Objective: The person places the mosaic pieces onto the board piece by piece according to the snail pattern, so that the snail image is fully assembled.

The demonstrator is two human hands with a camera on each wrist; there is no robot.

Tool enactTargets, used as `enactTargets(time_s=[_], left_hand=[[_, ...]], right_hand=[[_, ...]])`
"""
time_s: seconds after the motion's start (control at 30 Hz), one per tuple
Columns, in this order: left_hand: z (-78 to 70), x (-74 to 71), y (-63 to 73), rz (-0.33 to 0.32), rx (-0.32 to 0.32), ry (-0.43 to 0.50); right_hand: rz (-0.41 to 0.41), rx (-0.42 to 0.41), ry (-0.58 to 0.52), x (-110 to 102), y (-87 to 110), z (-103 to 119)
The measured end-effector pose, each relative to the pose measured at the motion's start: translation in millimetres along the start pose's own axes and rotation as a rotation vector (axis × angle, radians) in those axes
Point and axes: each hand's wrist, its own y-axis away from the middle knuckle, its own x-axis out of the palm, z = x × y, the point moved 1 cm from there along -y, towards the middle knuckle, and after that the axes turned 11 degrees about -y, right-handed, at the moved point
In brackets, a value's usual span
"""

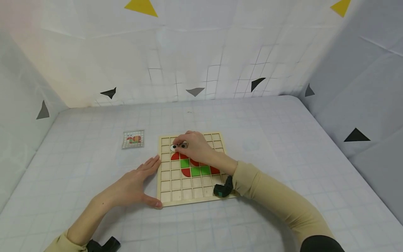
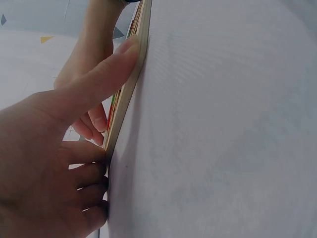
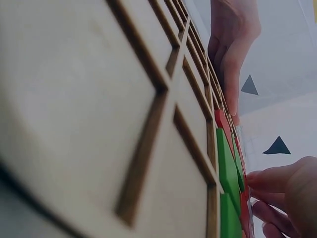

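A square wooden grid board [image 1: 176,194] lies on the table, with red and green tiles [image 1: 195,171] set in several of its cells. My right hand [image 1: 196,147] reaches over its upper part. Thumb and forefinger pinch a white eye tile [image 1: 172,148] with a black dot. A second eye tile [image 1: 184,145] shows in the gap under the same fingers. Along the board's left side rests my left hand [image 1: 133,185], fingers extended against the edge and thumb on the near corner. The left wrist view has that thumb [image 2: 111,69] pressing the board's rim.
A small picture card [image 1: 133,139] with a coloured pattern on a grid lies beyond the left hand. The right wrist's black device [image 1: 223,189] hangs over the board's near right corner. White sheeting with dark triangles [image 1: 356,135] walls in the back and sides.
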Motion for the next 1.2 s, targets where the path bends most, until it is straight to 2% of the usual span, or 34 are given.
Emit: enactTargets(time_s=[0.2, 0.3, 0.4, 0.57, 0.67, 0.83, 0.93, 1.03, 1.2], left_hand=[[0.2, -0.2, -0.3, 0.006, -0.003, 0.008], [0.0, -0.1, -0.7, 0.003, -0.001, 0.008], [-1.0, -0.3, -0.7, 0.002, -0.003, 0.008], [-1.7, -0.9, -0.3, 0.002, -0.008, 0.003], [-1.1, -1.0, 0.2, 0.000, -0.009, -0.004], [-1.1, -0.3, -0.9, 0.004, -0.004, -0.007], [-1.4, 0.3, -1.7, 0.004, 0.003, -0.006], [-1.6, 0.4, -1.6, 0.005, 0.004, -0.005], [-0.6, -0.9, -0.4, 0.004, 0.002, 0.000]], right_hand=[[-0.006, 0.028, 0.003, -2.7, 1.7, 1.0], [-0.016, 0.090, -0.014, -12.3, 7.3, 2.3], [-0.054, 0.165, -0.083, -29.2, 20.6, 1.3], [-0.159, 0.269, -0.191, -61.0, 59.6, -8.8], [-0.212, 0.346, -0.194, -77.4, 89.5, -17.7], [-0.292, 0.452, -0.137, -104.6, 142.6, -36.1], [-0.357, 0.481, -0.111, -120.8, 172.2, -48.9], [-0.448, 0.486, -0.148, -134.0, 195.0, -60.1], [-0.540, 0.462, -0.267, -144.7, 210.8, -72.7]])
